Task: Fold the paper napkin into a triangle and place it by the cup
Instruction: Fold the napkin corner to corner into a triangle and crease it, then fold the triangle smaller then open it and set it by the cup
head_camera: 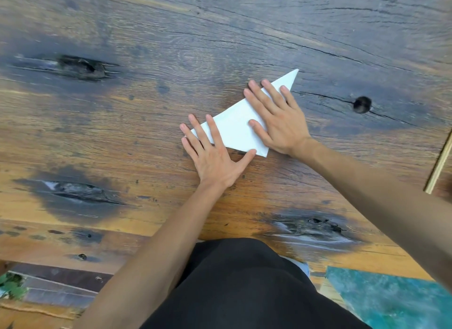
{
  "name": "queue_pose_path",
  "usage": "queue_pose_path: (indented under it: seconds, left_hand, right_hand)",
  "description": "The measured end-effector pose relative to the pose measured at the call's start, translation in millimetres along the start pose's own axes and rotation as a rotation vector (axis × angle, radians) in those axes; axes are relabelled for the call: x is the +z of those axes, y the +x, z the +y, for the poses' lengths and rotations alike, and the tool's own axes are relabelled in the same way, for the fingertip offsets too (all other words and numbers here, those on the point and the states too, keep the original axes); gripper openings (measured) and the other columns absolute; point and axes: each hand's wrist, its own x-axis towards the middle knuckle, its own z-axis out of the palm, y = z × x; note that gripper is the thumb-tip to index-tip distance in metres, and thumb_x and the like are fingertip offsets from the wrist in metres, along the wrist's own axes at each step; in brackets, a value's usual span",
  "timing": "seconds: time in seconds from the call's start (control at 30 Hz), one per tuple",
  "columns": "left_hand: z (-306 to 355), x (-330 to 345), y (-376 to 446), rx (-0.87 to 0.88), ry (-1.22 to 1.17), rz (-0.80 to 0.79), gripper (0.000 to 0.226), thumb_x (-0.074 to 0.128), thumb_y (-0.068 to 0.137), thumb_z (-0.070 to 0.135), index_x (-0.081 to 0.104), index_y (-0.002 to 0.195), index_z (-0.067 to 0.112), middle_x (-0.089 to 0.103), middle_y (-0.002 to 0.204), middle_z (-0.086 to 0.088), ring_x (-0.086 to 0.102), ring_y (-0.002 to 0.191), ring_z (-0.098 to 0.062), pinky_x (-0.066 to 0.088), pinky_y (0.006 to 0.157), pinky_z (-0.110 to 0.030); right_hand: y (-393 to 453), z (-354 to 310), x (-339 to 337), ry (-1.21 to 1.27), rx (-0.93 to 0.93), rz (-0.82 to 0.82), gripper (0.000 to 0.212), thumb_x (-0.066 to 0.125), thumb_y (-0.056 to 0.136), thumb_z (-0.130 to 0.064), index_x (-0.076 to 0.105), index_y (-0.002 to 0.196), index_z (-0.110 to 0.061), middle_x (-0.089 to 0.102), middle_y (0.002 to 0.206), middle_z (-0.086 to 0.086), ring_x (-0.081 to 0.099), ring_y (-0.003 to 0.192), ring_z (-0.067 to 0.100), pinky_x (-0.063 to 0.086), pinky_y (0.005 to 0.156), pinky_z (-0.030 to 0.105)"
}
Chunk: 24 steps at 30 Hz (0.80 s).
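On the table: worn wooden table, dark knots and cracks all over
Napkin: white paper napkin, already a triangle, flat on the wood right of center, long edge running diagonal, one tip poking up past the fingers
Left hand: palm down, fingers spread wide, pressing the lower-left corner, thumb along the bottom edge
Right hand: flat too, fingers splayed, covering the upper right part
Cup: nowhere in view
Bottom edge: black clothing, teal patch off to the right

Bench: weathered wood, matt, rough open grain with dark knots and cracks. Napkin: white paper, smooth, matt, creased flat.
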Motion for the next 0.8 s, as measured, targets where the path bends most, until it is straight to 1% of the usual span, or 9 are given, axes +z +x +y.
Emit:
queue_pose_path:
  seconds: [0.1, 0.2, 0.33, 0.47, 0.53, 0.6, 0.67, 0.73, 0.8]
  left_hand:
    - [-15, -1, -6, -0.006, 0.018, 0.022, 0.123, 0.032, 0.081, 0.092, -0.009, 0.160, 0.005, -0.014, 0.165, -0.029, -0.016, 0.153, -0.045, -0.003, 0.122, -0.064]
    - [-34, -5, -11, 0.010, 0.023, 0.030, 0.105, 0.028, 0.093, 0.078, -0.008, 0.160, 0.006, -0.013, 0.168, -0.019, -0.015, 0.155, -0.035, -0.002, 0.123, -0.061]
    - [-47, -13, -13, 0.047, -0.003, 0.027, 0.087, 0.025, 0.102, 0.064, -0.010, 0.160, 0.010, -0.012, 0.170, -0.008, -0.014, 0.157, -0.024, -0.004, 0.124, -0.056]
    - [-53, -25, -15, 0.010, -0.057, 0.014, 0.077, 0.024, 0.106, 0.055, -0.010, 0.161, 0.012, -0.014, 0.170, -0.005, -0.016, 0.156, -0.022, -0.007, 0.125, -0.058]
    - [-58, -35, -15, -0.002, -0.058, 0.023, 0.075, 0.025, 0.107, 0.050, -0.006, 0.161, 0.008, -0.013, 0.170, -0.009, -0.016, 0.156, -0.024, -0.006, 0.125, -0.059]
    - [-60, -46, -12, 0.116, -0.025, 0.047, 0.072, 0.028, 0.107, 0.046, 0.002, 0.161, 0.006, -0.008, 0.170, -0.012, -0.012, 0.157, -0.027, -0.007, 0.125, -0.055]
    - [-54, -56, -6, 0.334, 0.013, 0.029, 0.067, 0.035, 0.105, 0.040, 0.014, 0.161, 0.009, 0.001, 0.170, -0.013, -0.004, 0.157, -0.029, -0.001, 0.127, -0.052]
    - [-42, -64, 4, 0.529, 0.072, -0.042, 0.061, 0.040, 0.104, 0.035, 0.025, 0.159, 0.013, 0.013, 0.170, -0.010, 0.006, 0.157, -0.029, 0.010, 0.127, -0.053]
    - [-28, -68, 14, 0.651, 0.176, -0.115, 0.059, 0.039, 0.104, 0.035, 0.027, 0.158, 0.016, 0.020, 0.168, -0.005, 0.013, 0.157, -0.026, 0.013, 0.126, -0.051]
  right_hand:
    - [-4, 10, -2, 0.022, 0.082, 0.005, 0.064, 0.027, 0.110, -0.051, 0.016, 0.166, -0.023, 0.016, 0.174, -0.003, 0.013, 0.161, 0.021, 0.013, 0.129, 0.046]
    - [-6, 17, -6, 0.063, 0.181, 0.004, 0.062, 0.026, 0.110, -0.048, 0.017, 0.166, -0.023, 0.016, 0.174, -0.003, 0.012, 0.161, 0.022, 0.011, 0.130, 0.044]
    - [-5, 33, -16, 0.172, 0.363, 0.012, 0.061, 0.027, 0.111, -0.044, 0.014, 0.166, -0.025, 0.013, 0.174, -0.004, 0.008, 0.161, 0.019, 0.007, 0.129, 0.043]
    - [-6, 38, -23, 0.248, 0.376, -0.039, 0.062, 0.027, 0.110, -0.048, 0.010, 0.167, -0.028, 0.008, 0.175, -0.008, 0.002, 0.162, 0.017, 0.002, 0.128, 0.043]
    - [-5, 39, -28, 0.326, 0.366, -0.065, 0.066, 0.035, 0.109, -0.050, 0.012, 0.167, -0.027, 0.007, 0.175, -0.007, 0.001, 0.162, 0.019, 0.002, 0.128, 0.046]
    - [-5, 43, -37, 0.383, 0.354, -0.071, 0.075, 0.050, 0.105, -0.049, 0.015, 0.166, -0.024, 0.011, 0.174, -0.001, 0.007, 0.161, 0.023, 0.008, 0.126, 0.049]
    - [-5, 48, -48, 0.364, 0.332, -0.079, 0.080, 0.062, 0.099, -0.043, 0.022, 0.165, -0.021, 0.024, 0.170, 0.008, 0.022, 0.156, 0.030, 0.024, 0.120, 0.052]
    - [-2, 51, -58, 0.298, 0.293, -0.117, 0.082, 0.068, 0.093, -0.040, 0.028, 0.162, -0.020, 0.036, 0.161, 0.013, 0.037, 0.145, 0.036, 0.036, 0.110, 0.055]
    - [5, 55, -66, 0.242, 0.257, -0.170, 0.080, 0.071, 0.090, -0.038, 0.034, 0.160, -0.020, 0.044, 0.151, 0.014, 0.043, 0.134, 0.040, 0.040, 0.105, 0.054]
